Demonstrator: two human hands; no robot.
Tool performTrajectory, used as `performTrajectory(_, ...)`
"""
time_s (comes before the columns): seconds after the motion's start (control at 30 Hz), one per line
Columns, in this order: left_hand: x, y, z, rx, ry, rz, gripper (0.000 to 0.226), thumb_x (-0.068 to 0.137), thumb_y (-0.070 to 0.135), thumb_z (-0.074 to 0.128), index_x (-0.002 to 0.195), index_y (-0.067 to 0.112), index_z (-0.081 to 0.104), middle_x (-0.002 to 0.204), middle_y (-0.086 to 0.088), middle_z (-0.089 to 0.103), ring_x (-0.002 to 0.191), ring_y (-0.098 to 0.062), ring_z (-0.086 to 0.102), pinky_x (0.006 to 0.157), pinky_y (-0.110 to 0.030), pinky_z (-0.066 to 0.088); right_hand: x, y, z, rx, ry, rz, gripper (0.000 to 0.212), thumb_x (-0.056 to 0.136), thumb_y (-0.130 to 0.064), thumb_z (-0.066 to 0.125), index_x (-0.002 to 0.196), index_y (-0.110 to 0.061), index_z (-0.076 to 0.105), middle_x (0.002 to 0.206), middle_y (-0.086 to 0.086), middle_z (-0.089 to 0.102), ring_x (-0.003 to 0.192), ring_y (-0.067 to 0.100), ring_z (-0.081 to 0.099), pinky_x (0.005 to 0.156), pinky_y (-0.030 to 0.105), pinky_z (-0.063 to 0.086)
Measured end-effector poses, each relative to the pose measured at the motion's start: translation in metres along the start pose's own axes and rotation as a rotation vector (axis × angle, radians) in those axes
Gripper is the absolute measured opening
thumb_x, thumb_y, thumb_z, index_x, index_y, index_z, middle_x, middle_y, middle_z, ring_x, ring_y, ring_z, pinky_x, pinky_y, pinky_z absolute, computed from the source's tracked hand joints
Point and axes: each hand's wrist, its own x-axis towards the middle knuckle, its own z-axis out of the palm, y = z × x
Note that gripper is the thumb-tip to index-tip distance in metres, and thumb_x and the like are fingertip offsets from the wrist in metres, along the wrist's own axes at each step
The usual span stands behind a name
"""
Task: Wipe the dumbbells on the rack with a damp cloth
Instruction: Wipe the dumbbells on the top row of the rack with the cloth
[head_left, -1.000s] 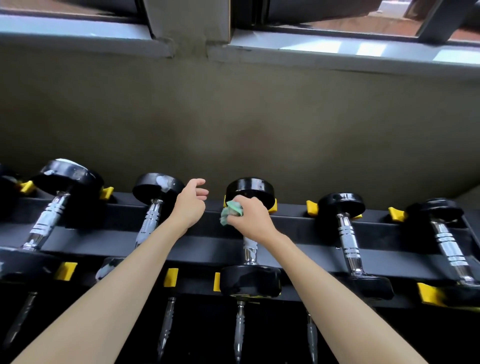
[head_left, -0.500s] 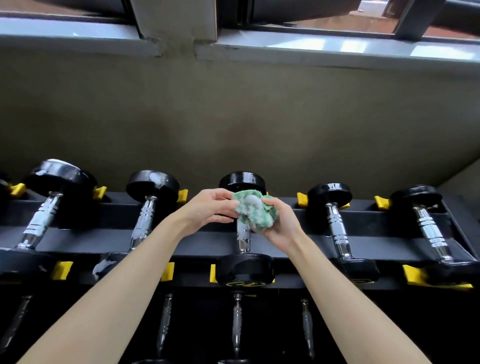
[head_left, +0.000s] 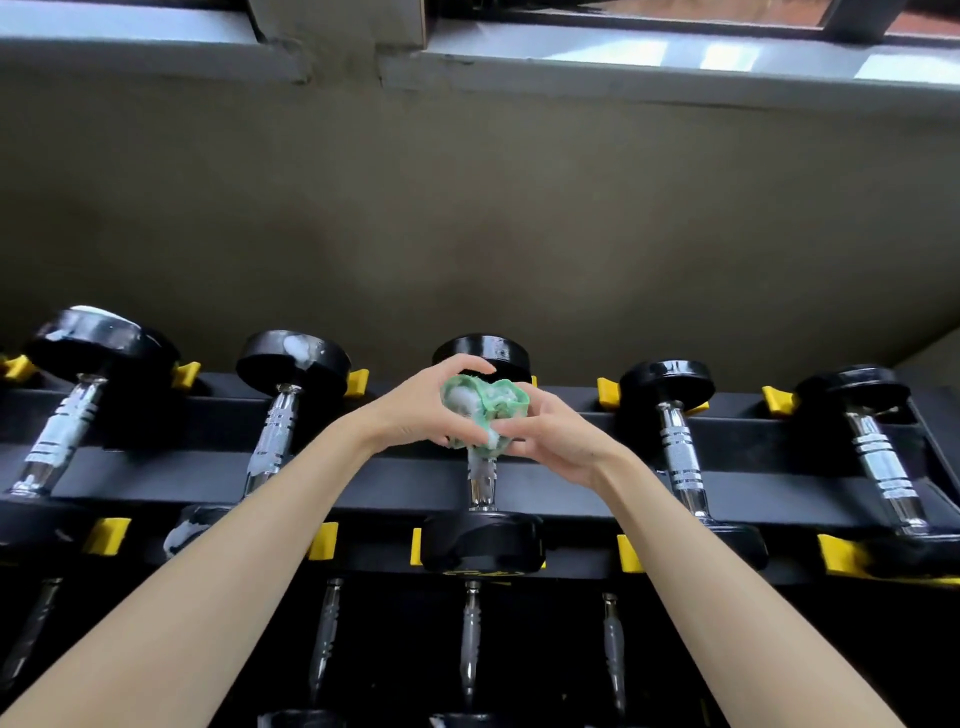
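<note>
Left hand (head_left: 410, 415) has its fingers curled round one side of the bunched-up green cloth (head_left: 485, 405), and the right hand (head_left: 556, 441) pinches the other side, so it's squished between them. Just behind sits the middle dumbbell (head_left: 480, 486) on the rack (head_left: 130, 480), with its chrome handle poking out below the cloth. Two foam-smeared dumbbells (head_left: 291, 358) sit out past the left hand.

1. The crumpled green cloth (head_left: 485, 408), whitish with suds, is pinched between the left hand (head_left: 415, 410) and right hand (head_left: 558, 441), over the middle dumbbell (head_left: 482, 540).
2. Five black-headed, chrome-handled dumbbells (head_left: 680, 462) lie across the rack (head_left: 571, 483); the two leftmost seem foam-smeared.
</note>
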Motion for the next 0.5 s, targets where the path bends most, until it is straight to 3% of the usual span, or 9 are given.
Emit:
performTrajectory(0.1, 0.003, -0.003, -0.004, 0.161, 0.097, 0.038, 0.04, 0.066, 0.009, 0.074, 0.095, 0.03, 0.057, 0.088, 0.001, 0.057, 0.073, -0.012, 0.052, 0.065, -0.023, 0.048, 0.004, -0.005, -0.002, 0.09, -0.11, 0.003, 0.051, 0.076, 0.002, 0.054, 0.126, -0.001, 0.048, 0.113, 0.012, 0.063, 0.103, 0.024, 0.063, 0.085, 0.033, 0.054)
performTrajectory(0.2, 0.003, -0.009, -0.007, -0.029, 0.179, 0.021, 0.028, 0.064, 0.003, 0.064, 0.084, 0.021, 0.057, 0.076, -0.004, 0.055, 0.066, -0.015, 0.054, 0.061, -0.029, 0.055, 0.006, -0.008, -0.005, 0.037, -0.068, -0.035, 0.037, 0.08, 0.011, 0.056, 0.113, -0.006, 0.058, 0.111, 0.005, 0.064, 0.104, 0.02, 0.064, 0.087, 0.034, 0.054)
performTrajectory(0.27, 0.003, -0.015, -0.009, -0.036, 0.228, 0.007, 0.026, 0.069, -0.005, 0.061, 0.085, 0.015, 0.058, 0.075, -0.004, 0.055, 0.066, -0.015, 0.055, 0.064, -0.031, 0.057, 0.009, -0.01, -0.004, -0.185, 0.052, -0.068, 0.022, 0.082, 0.008, 0.061, 0.093, -0.011, 0.06, 0.095, 0.001, 0.066, 0.087, 0.013, 0.067, 0.075, 0.028, 0.056)
performTrajectory(0.37, 0.008, -0.024, -0.009, 0.039, 0.385, 0.042, 0.026, 0.07, -0.007, 0.061, 0.082, 0.016, 0.059, 0.072, 0.005, 0.054, 0.064, -0.011, 0.047, 0.061, -0.02, 0.046, 0.021, -0.009, -0.006, -0.563, 0.35, -0.261, 0.023, 0.079, 0.002, 0.066, 0.07, -0.017, 0.058, 0.074, -0.005, 0.062, 0.062, 0.008, 0.057, 0.06, 0.024, 0.049)
performTrajectory(0.43, 0.012, -0.028, -0.007, 0.118, 0.483, 0.1, 0.028, 0.069, -0.005, 0.063, 0.077, 0.022, 0.057, 0.076, 0.009, 0.055, 0.066, -0.007, 0.046, 0.062, -0.013, 0.037, 0.029, -0.001, -0.008, -0.786, 0.534, -0.487, 0.019, 0.077, 0.004, 0.063, 0.071, -0.014, 0.06, 0.075, -0.001, 0.062, 0.06, 0.011, 0.048, 0.061, 0.024, 0.042)
performTrajectory(0.5, 0.019, -0.033, -0.002, 0.234, 0.544, 0.176, 0.029, 0.069, -0.005, 0.062, 0.079, 0.023, 0.056, 0.084, 0.006, 0.057, 0.077, -0.01, 0.05, 0.071, -0.014, 0.039, 0.036, 0.01, -0.01, -1.023, 0.657, -0.726, 0.011, 0.074, 0.005, 0.058, 0.073, -0.006, 0.06, 0.078, 0.005, 0.061, 0.057, 0.012, 0.042, 0.054, 0.022, 0.037)
